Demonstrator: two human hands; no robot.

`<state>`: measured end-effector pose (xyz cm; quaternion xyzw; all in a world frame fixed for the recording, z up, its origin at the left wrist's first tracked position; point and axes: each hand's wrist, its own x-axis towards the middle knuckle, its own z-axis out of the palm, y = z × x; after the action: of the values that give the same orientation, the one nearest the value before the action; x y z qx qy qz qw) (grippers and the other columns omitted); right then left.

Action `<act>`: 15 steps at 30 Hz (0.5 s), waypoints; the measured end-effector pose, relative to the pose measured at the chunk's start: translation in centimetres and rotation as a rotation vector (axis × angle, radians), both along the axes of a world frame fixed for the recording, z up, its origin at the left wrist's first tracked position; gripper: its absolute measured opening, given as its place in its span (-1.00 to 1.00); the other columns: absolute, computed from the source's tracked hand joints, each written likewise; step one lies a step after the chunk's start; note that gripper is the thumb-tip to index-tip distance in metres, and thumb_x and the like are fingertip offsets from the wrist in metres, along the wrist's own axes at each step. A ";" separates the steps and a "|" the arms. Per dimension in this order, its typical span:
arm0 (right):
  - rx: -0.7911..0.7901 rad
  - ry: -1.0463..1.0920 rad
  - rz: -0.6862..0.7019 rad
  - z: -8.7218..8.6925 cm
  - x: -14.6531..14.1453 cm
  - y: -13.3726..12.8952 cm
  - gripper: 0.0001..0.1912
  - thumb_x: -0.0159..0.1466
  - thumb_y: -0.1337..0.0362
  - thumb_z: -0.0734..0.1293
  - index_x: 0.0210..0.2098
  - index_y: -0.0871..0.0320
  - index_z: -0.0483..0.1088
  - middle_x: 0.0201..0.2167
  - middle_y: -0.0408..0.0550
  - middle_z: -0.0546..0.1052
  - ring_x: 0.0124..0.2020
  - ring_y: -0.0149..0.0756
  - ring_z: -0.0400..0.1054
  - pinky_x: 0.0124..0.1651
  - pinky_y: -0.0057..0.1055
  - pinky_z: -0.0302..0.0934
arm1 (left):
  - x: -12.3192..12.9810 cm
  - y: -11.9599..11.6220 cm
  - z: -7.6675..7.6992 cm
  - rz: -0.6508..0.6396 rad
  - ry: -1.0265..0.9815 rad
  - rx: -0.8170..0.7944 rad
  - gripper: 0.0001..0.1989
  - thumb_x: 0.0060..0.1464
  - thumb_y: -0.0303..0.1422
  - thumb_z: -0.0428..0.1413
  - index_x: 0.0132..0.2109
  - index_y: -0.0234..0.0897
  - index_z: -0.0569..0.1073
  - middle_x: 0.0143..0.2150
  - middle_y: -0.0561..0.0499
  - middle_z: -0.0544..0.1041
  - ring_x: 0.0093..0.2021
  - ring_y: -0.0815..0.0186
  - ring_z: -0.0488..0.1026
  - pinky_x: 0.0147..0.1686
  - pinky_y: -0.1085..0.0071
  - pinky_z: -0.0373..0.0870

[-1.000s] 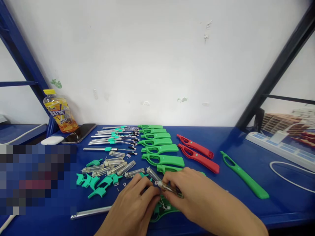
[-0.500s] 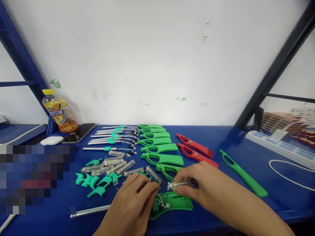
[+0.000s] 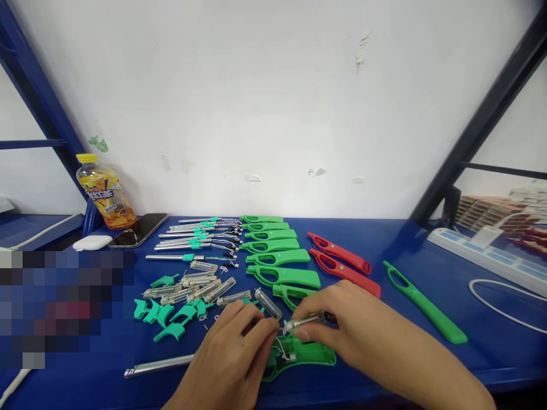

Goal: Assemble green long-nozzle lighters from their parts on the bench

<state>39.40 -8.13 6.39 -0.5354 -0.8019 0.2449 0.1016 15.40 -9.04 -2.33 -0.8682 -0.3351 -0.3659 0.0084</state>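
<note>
Head view, lower middle: the left hand (image 3: 226, 353) bends over the left end of an open green shell (image 3: 314, 354) on the bench (image 3: 363, 378), fingers together; whether they pinch the shell or some small part, I cannot tell. A metal rod (image 3: 158, 365) runs out from under that hand toward the lower left of the frame. White wires (image 3: 280, 345) show in the shell, just beside the left fingers; its broad end reaches right.

Just beyond, the right hand's (image 3: 346, 319) grip is closed on a clear tube (image 3: 306, 322), thumb on the near side and fingers on the far side. The tube lies nearly level across the frame, its pale end pointing left and slightly down, close to the left fingertips, and its other end toward the palm, by a dark piece. It sits over the shell's far edge, its long axis roughly in line with the shell's broad part. The left hand is nearer the wires, the right nearer the broad end.

Farther off, a loose tube (image 3: 268, 303) slants between the hands; more clear tubes (image 3: 220, 290) and teal pieces (image 3: 173, 331) lie left of centre. Green handles (image 3: 294, 278) stack up the middle, with red handles (image 3: 354, 278) to their right.
</note>
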 end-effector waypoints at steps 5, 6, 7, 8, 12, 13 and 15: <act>-0.013 -0.004 0.022 0.1 -0.4 0.1 -0.90 0.49 0.15 0.53 -0.10 -0.11 0.77 -0.13 -0.24 0.80 -0.09 -0.11 0.62 -0.11 -0.33 0.26 | -0.2 -0.1 0.2 0.005 0.008 -0.006 -0.77 0.51 -0.55 0.02 0.03 -0.15 0.51 -0.21 0.03 0.58 -0.23 0.17 0.52 -0.15 0.25 0.51; -0.014 -0.011 0.025 0.1 -0.4 0.1 -0.90 0.49 0.16 0.52 -0.11 -0.11 0.77 -0.13 -0.23 0.79 -0.10 -0.12 0.61 -0.12 -0.33 0.25 | -0.2 -0.1 0.2 0.008 0.006 -0.005 -0.77 0.52 -0.55 0.02 0.03 -0.15 0.51 -0.21 0.03 0.58 -0.23 0.16 0.52 -0.15 0.25 0.51; -0.012 -0.017 0.024 0.1 -0.4 0.1 -0.89 0.49 0.15 0.52 -0.12 -0.10 0.77 -0.14 -0.23 0.79 -0.10 -0.11 0.61 -0.13 -0.33 0.24 | -0.2 -0.1 0.2 0.011 0.008 -0.007 -0.77 0.52 -0.55 0.02 0.03 -0.15 0.51 -0.20 0.03 0.59 -0.23 0.16 0.53 -0.14 0.24 0.52; -0.009 -0.019 0.020 0.1 -0.3 0.1 -0.89 0.50 0.14 0.52 -0.12 -0.11 0.77 -0.13 -0.23 0.79 -0.09 -0.11 0.61 -0.13 -0.33 0.24 | -0.1 -0.1 0.2 0.012 0.008 -0.008 -0.77 0.52 -0.54 0.02 0.03 -0.15 0.51 -0.20 0.03 0.59 -0.22 0.16 0.53 -0.12 0.23 0.52; -0.010 -0.009 0.003 -0.2 0.2 0.0 -0.87 0.50 0.09 0.51 -0.08 -0.11 0.77 -0.07 -0.20 0.79 0.02 -0.04 0.60 -0.04 -0.30 0.27 | 0.1 0.0 0.2 0.014 0.002 -0.007 -0.78 0.52 -0.53 0.02 0.05 -0.15 0.51 -0.20 0.03 0.60 -0.22 0.15 0.53 -0.14 0.25 0.52; -0.016 -0.006 0.002 -0.3 0.3 0.1 -0.86 0.50 0.08 0.51 -0.08 -0.11 0.77 -0.06 -0.19 0.78 0.03 -0.04 0.60 -0.03 -0.29 0.28 | 0.1 0.0 0.2 0.015 0.000 -0.006 -0.78 0.52 -0.53 0.02 0.04 -0.15 0.51 -0.20 0.02 0.59 -0.22 0.15 0.53 -0.17 0.26 0.52; -0.026 -0.007 0.002 -0.4 0.4 0.1 -0.85 0.50 0.07 0.51 -0.08 -0.10 0.77 -0.05 -0.18 0.78 0.03 -0.05 0.60 -0.04 -0.30 0.29 | 0.1 0.0 0.1 0.014 -0.002 -0.004 -0.79 0.53 -0.53 0.02 0.04 -0.15 0.50 -0.19 0.02 0.60 -0.22 0.15 0.53 -0.19 0.27 0.51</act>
<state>39.84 -8.03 5.99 -0.5367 -0.7995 0.2537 0.0917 15.54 -9.03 -2.19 -0.8656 -0.3418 -0.3657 0.0087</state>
